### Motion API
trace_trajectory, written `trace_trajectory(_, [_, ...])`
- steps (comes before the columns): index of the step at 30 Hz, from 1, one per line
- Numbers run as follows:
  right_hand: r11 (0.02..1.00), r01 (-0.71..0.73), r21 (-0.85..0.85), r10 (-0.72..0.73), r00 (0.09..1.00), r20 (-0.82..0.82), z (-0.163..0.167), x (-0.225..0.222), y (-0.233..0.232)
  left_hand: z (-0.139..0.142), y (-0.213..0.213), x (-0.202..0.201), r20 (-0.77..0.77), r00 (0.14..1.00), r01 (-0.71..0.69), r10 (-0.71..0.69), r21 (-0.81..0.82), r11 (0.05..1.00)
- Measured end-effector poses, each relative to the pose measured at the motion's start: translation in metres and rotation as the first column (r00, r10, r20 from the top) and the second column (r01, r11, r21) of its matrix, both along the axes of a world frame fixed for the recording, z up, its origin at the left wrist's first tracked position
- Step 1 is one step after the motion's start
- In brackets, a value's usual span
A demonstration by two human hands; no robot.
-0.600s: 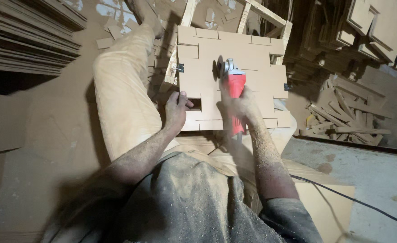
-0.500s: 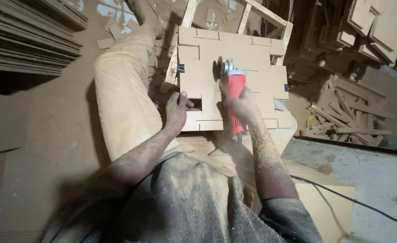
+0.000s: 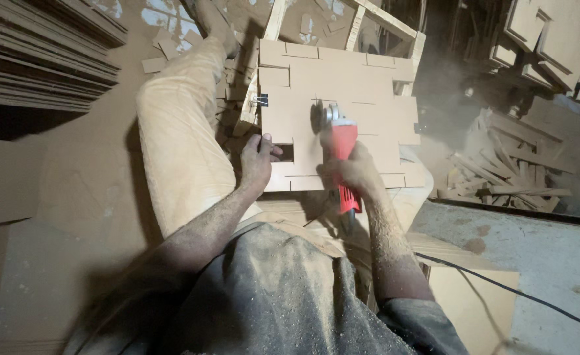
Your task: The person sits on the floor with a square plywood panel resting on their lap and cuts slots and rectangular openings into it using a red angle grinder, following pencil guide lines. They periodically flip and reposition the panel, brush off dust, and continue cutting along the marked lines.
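A tan fibreboard panel point(image 3: 362, 82) with notched, stepped edges lies flat in front of me, clamped by a small black clip point(image 3: 262, 100) at its left edge. My right hand point(image 3: 354, 172) grips a red angle grinder point(image 3: 340, 141), whose disc point(image 3: 317, 116) stands on the panel near its middle. My left hand point(image 3: 258, 160) rests on the panel's near left corner, fingers at a square notch. Both forearms are coated in sawdust.
My leg in dusty tan trousers point(image 3: 181, 138) stretches along the panel's left side. Stacked boards point(image 3: 37, 59) lie at far left, a wooden frame point(image 3: 385, 20) behind the panel, offcut strips point(image 3: 500, 171) at right. A black cable point(image 3: 507, 289) crosses the grey floor.
The grinder's disc has shifted very slightly on the panel. Both hands keep their hold and place.
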State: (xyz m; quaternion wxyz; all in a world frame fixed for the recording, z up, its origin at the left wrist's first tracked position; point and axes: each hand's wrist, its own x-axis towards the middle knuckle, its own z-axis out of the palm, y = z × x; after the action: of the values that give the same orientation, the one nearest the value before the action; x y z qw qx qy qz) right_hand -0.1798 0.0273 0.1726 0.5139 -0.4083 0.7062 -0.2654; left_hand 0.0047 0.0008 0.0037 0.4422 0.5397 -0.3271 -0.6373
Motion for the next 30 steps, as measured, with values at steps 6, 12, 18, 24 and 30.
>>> trace_trajectory(6, [0.978, 0.066, -0.197, -0.068, 0.998, -0.003, -0.036, -0.029, 0.009, 0.003, -0.008, 0.006, -0.022, 1.000, -0.001, 0.000, -0.024, 1.000])
trace_trajectory(12, [0.977, 0.113, -0.179, -0.132, 0.987, -0.097, -0.045, -0.065, -0.007, 0.000, -0.016, 0.026, -0.010, 1.000, 0.016, -0.016, -0.054, 0.998])
trace_trajectory(18, [0.988, 0.085, -0.129, -0.092, 0.994, -0.053, -0.036, -0.068, -0.023, 0.010, -0.011, 0.022, 0.034, 0.999, 0.034, -0.033, -0.039, 0.999])
trace_trajectory(24, [0.993, 0.088, -0.077, -0.097, 0.988, -0.122, -0.032, -0.062, -0.023, 0.018, -0.009, 0.024, 0.026, 0.998, 0.062, -0.064, 0.056, 0.997])
trace_trajectory(30, [0.992, 0.120, -0.047, -0.128, 0.964, -0.233, -0.022, -0.049, -0.029, 0.020, -0.008, 0.022, 0.024, 0.999, 0.026, -0.026, -0.005, 1.000])
